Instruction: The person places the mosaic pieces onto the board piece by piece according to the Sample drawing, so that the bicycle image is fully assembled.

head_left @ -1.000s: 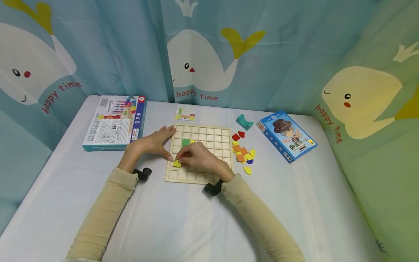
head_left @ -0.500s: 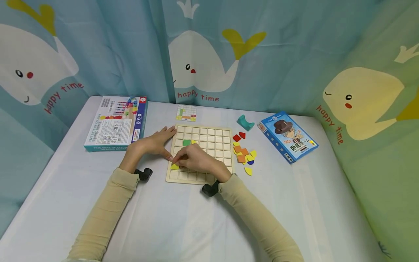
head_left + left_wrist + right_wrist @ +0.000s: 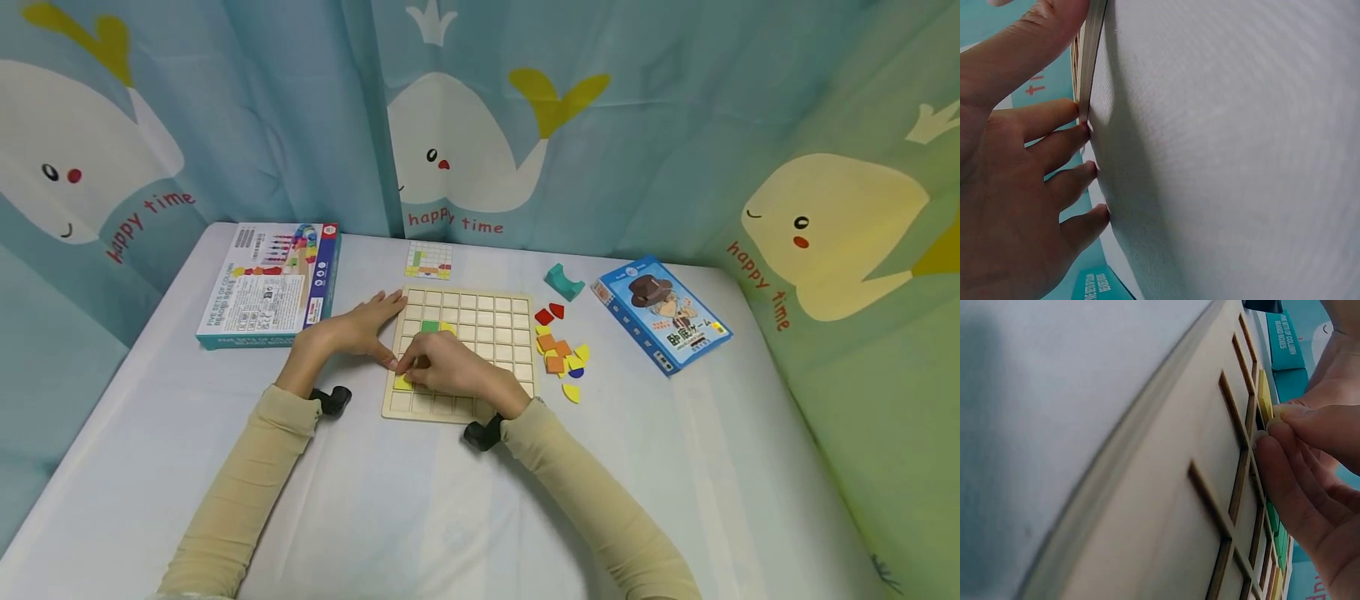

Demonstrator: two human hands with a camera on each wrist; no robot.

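Observation:
My right hand (image 3: 450,362) is over the lower left of a wooden grid board (image 3: 502,303). Its thumb and fingertips pinch the edge of a yellow tile (image 3: 402,382) lying in the grid; in the right wrist view the tips meet at the tile (image 3: 1264,390). My left hand (image 3: 356,329) lies along the board's left edge, fingers spread. The left wrist view shows these fingers (image 3: 1054,150) straight, tips at the board's side (image 3: 1090,56). A green tile (image 3: 430,326) and another yellow piece (image 3: 447,328) sit on the grid, partly hidden behind the right hand.
Orange, yellow and blue pieces (image 3: 555,364) lie loose right of the board, with red pieces (image 3: 543,317) above. A teal curved block (image 3: 564,283) and a blue game box (image 3: 662,312) are farther right. A pattern card (image 3: 429,260) lies behind; a bead box (image 3: 270,283) is left.
The right hand has moved slightly left, and the yellow tile has gone from tilted to lying square in its cell. The left hand stays at the board's edge.

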